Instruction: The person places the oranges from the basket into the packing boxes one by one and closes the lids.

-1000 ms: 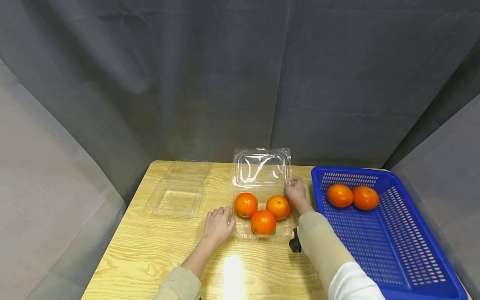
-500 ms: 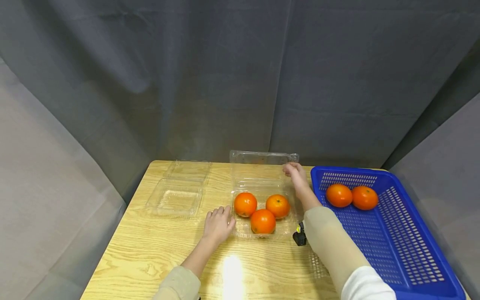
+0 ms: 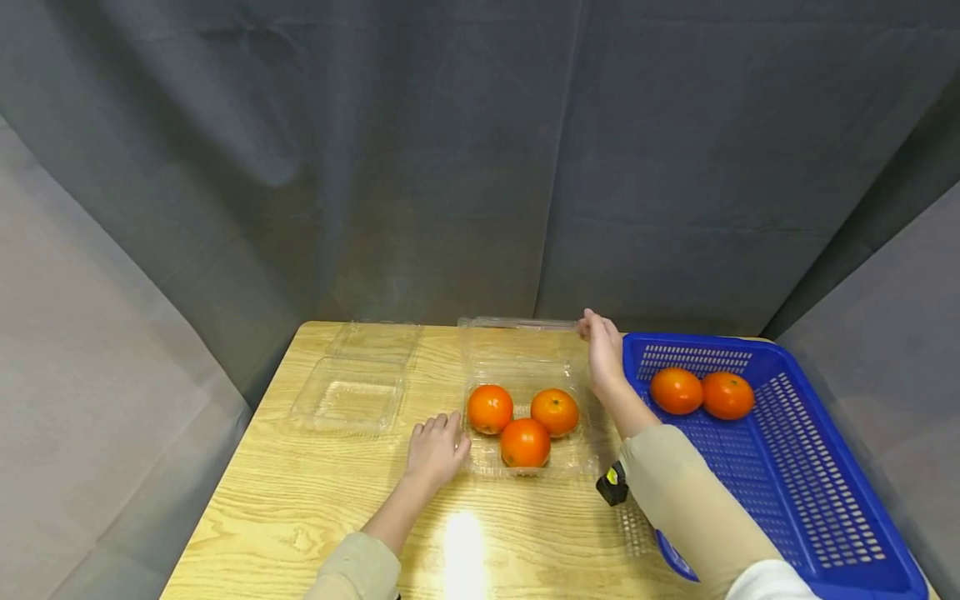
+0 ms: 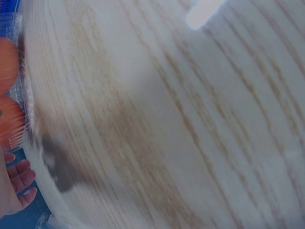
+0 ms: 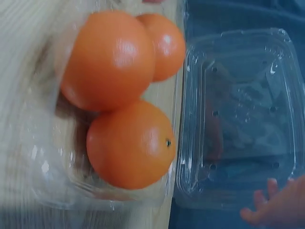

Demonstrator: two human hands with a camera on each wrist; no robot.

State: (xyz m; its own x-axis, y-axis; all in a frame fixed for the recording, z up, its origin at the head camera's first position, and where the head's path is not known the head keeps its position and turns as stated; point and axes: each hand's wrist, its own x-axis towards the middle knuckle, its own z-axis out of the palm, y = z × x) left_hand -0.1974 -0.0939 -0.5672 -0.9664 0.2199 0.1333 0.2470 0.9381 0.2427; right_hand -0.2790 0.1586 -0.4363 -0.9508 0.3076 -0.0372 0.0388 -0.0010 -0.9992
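Note:
A clear plastic clamshell (image 5: 47, 193) on the wooden table holds three oranges (image 3: 525, 442) in its base. Its lid (image 5: 238, 112) is raised at the back, leaning away from the fruit. My right hand (image 3: 602, 350) is at the lid's right corner, fingers extended by its edge; the right wrist view has the fingertips (image 5: 259, 198) close to that rim. Beside the base's left side, my left hand (image 3: 437, 448) rests with fingers loosely bent. The left wrist view catches only part of it, below two oranges (image 4: 8, 117) in the clamshell.
To the left lies another clear clamshell (image 3: 348, 404), unfolded. On the right, a blue plastic basket (image 3: 780, 500) holds two oranges (image 3: 727, 396) towards its far end. A grey curtain (image 3: 450, 167) hangs behind the table (image 3: 285, 517).
The clamshell's lid has tipped backwards from more upright. My right hand has moved up and away along its right side, from beside the hinge to the far corner. The left hand stays put.

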